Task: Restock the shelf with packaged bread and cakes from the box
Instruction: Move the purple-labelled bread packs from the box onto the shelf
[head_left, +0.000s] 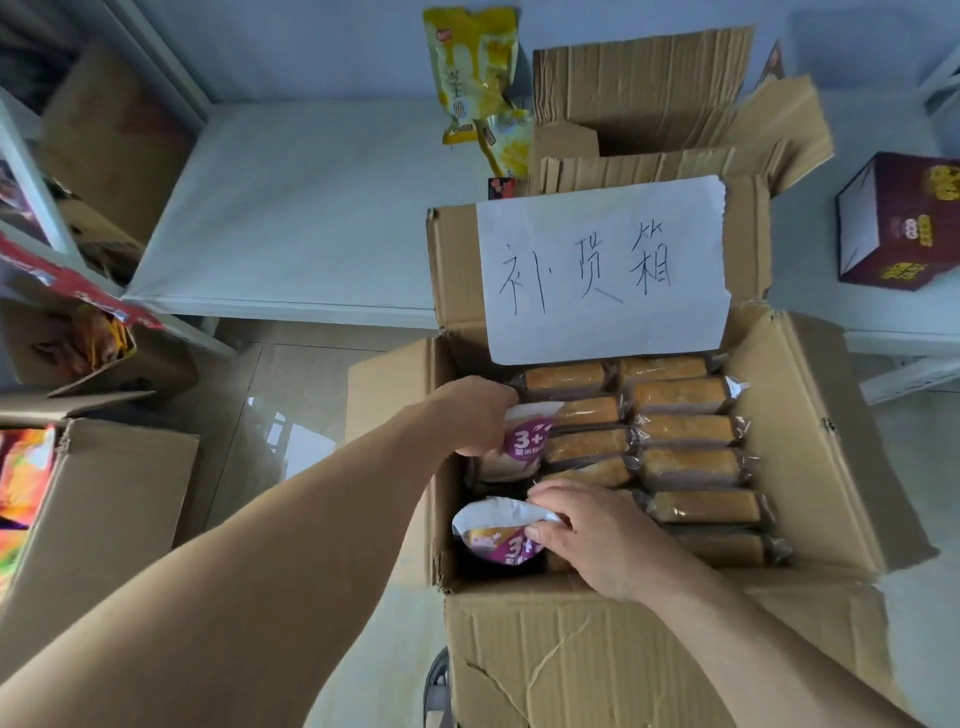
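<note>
An open cardboard box (810, 441) with a handwritten paper label on its back flap stands in front of me. Several clear-wrapped golden cakes (685, 431) lie in rows filling its right and middle. At the box's left side my left hand (478, 415) grips a white and purple bread packet (524, 441). Nearer to me, my right hand (597, 535) pinches the top of a second white and purple packet (498, 535). Both packets sit low inside the box. The white shelf board (291, 218) lies beyond, to the left.
Yellow snack bags (475, 78) lean at the back of the shelf beside another open carton (649, 88). A dark red box (898, 223) sits on the right. Cartons with snacks (98, 353) stand on the floor at left.
</note>
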